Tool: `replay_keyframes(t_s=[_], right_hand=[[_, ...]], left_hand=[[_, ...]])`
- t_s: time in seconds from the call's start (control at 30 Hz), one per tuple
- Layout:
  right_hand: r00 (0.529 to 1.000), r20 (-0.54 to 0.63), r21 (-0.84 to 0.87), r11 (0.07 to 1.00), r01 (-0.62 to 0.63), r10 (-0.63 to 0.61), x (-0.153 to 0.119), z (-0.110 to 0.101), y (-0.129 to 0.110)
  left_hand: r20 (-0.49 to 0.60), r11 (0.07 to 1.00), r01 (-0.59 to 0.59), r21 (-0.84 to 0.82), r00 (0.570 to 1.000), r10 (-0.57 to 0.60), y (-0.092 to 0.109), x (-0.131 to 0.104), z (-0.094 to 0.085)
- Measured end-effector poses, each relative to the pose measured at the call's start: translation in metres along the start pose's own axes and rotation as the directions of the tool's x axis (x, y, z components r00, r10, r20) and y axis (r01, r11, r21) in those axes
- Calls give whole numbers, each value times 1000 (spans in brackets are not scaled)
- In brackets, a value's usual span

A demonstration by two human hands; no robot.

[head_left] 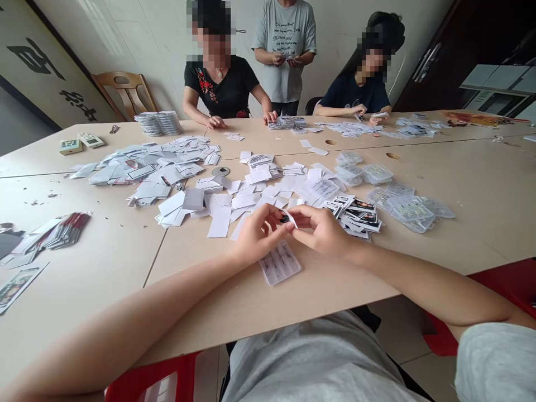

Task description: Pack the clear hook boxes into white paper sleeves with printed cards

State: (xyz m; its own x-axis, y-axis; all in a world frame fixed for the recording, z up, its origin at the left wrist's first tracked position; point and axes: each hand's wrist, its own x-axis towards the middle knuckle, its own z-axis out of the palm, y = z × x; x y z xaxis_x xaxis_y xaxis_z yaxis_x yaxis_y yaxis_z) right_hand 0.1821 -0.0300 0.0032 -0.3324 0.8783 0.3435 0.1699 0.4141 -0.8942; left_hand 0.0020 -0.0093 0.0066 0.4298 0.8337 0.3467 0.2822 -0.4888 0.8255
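Observation:
Between my two hands is a small printed card [290, 218], dark on the printed side and white on the other, curved a little. My left hand [262, 231] pinches its left side, and my right hand [320, 228] grips its right edge with thumb and fingers. Just under the hands a clear plastic compartment box [282, 267] lies on the table, with small dark items in its slots. Beside my right hand sits a pile of dark printed cards [358, 215]. White paper slips [251, 195] are spread beyond my hands.
Several clear boxes [408, 209] are stacked at the right. A big heap of white cards [146, 162], a tape roll [220, 171] and red-edged packets [69, 229] lie leftward. Three other people handle cards across the table [460, 178]. A red stool [506, 285] stands at right.

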Motion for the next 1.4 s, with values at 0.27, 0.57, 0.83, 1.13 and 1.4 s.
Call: replay_keyframes(t_s=[0.27,0.57,0.83,1.13,1.4], right_hand=[[986,131,155,980,-124,104,3,-5,-7],[991,21,123,984,-130,128,5,-2,-3],[995,-4,-21,995,-96,96,5,-5,0],[996,-19,71,994,-81,82,6,-5,1],[993,-6,122,985,-118,120,6,-6,-3]], left_hand=[[-64,975,-115,190,990,129,-5,0,-3],[-32,927,-233,293,967,253,-5,-1,-3],[7,906,-281,316,956,293,-9,-2,-3],[21,924,-279,262,959,283,-11,0,-3],[20,938,-280,203,959,282,-10,0,-3]])
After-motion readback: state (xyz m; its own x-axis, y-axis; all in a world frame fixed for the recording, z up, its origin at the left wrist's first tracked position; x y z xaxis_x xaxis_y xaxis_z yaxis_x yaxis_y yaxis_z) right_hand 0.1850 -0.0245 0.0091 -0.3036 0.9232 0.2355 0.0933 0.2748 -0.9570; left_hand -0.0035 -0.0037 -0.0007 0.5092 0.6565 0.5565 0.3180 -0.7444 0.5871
